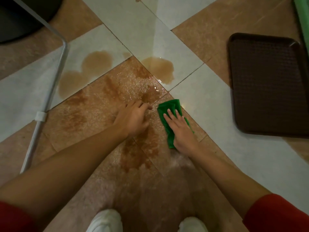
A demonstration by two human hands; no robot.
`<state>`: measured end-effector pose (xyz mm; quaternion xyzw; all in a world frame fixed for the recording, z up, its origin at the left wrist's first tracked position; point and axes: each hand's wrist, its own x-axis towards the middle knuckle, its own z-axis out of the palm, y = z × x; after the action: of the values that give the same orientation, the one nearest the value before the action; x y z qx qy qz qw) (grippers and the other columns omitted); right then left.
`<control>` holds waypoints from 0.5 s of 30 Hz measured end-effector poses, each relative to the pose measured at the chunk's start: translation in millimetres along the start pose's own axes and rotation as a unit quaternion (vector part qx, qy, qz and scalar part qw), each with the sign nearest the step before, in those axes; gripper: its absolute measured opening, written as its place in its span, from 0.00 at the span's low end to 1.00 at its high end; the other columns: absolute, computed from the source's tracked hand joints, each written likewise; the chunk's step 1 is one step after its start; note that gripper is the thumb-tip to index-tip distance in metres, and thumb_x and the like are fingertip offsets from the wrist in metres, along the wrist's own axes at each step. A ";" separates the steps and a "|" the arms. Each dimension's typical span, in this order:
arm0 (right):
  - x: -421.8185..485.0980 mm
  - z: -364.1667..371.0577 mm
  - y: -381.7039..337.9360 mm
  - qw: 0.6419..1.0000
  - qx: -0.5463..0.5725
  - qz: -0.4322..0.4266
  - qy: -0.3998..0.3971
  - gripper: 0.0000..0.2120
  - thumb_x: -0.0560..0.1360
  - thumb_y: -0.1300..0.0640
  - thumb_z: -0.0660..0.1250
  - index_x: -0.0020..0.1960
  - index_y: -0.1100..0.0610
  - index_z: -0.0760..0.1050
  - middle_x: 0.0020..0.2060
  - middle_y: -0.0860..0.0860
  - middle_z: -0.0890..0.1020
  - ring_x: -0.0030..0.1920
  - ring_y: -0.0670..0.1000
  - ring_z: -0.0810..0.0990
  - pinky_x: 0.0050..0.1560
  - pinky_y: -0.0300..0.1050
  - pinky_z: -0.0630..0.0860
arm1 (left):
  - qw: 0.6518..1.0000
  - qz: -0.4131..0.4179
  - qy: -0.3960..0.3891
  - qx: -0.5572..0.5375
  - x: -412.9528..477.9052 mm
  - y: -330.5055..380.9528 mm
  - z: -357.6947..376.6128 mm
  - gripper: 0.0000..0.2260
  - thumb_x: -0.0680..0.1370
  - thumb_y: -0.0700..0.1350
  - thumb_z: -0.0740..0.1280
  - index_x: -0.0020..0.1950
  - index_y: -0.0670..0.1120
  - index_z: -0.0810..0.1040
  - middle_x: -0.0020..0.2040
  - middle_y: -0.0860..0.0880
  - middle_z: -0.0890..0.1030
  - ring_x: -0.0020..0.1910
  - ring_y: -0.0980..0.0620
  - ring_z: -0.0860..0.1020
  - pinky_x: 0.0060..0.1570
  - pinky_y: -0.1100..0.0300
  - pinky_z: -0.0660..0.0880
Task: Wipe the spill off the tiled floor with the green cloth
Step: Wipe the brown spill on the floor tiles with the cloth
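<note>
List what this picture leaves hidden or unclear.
- Head view: the right hand covers much of the green cloth.
- Head view: the curled fingers of the left hand hide whether they hold anything.
- Head view: the frame edge cuts off the green object, top right.
- Head view: the dark round thing, top left, is cut off and dim.

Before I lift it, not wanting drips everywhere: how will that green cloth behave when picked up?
Probably floppy: the green cloth lies folded and creased under the right hand, so it should sag. It likely slides easily, since the tiles beside it glisten with brown spill. It may come up damp and drip.
</note>
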<state>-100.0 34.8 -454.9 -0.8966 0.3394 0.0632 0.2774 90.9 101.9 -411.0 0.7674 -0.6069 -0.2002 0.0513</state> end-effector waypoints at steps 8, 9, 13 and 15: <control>-5.4 -1.0 10.2 0.999 0.035 -0.018 -0.017 0.37 0.75 0.69 0.58 0.77 0.50 0.45 0.75 0.44 0.42 0.72 0.44 0.34 0.71 0.43 0.32 | 1.000 -0.017 -0.006 0.020 0.2 3.8 -8.3 0.21 0.75 0.51 0.65 0.68 0.52 0.67 0.68 0.49 0.68 0.67 0.49 0.65 0.66 0.50 0.58; -0.4 -0.1 6.1 0.999 0.037 -0.016 -0.008 0.36 0.76 0.69 0.58 0.77 0.50 0.46 0.76 0.45 0.43 0.72 0.45 0.34 0.71 0.43 0.32 | 1.000 -0.024 -0.001 0.018 -2.5 3.9 -10.5 0.21 0.75 0.51 0.64 0.67 0.52 0.67 0.68 0.49 0.68 0.66 0.49 0.66 0.65 0.50 0.58; 10.9 4.5 -12.7 0.999 0.040 -0.027 -0.007 0.36 0.76 0.67 0.58 0.77 0.52 0.46 0.77 0.48 0.44 0.75 0.50 0.37 0.72 0.46 0.33 | 1.000 -0.024 0.004 0.016 -15.4 8.0 -16.0 0.20 0.75 0.50 0.64 0.67 0.52 0.68 0.66 0.49 0.70 0.62 0.48 0.70 0.62 0.51 0.61; 5.0 6.4 -15.8 0.998 0.035 -0.056 -0.021 0.35 0.77 0.66 0.58 0.77 0.52 0.45 0.77 0.47 0.43 0.75 0.50 0.37 0.72 0.45 0.33 | 0.999 -0.031 0.009 0.016 -21.4 9.0 -17.1 0.20 0.74 0.50 0.65 0.66 0.51 0.68 0.64 0.49 0.71 0.61 0.47 0.71 0.60 0.51 0.63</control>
<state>-85.6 45.2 -454.5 -0.9025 0.2846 0.0546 0.3187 85.0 117.0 -387.2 0.7881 -0.5857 -0.1851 0.0389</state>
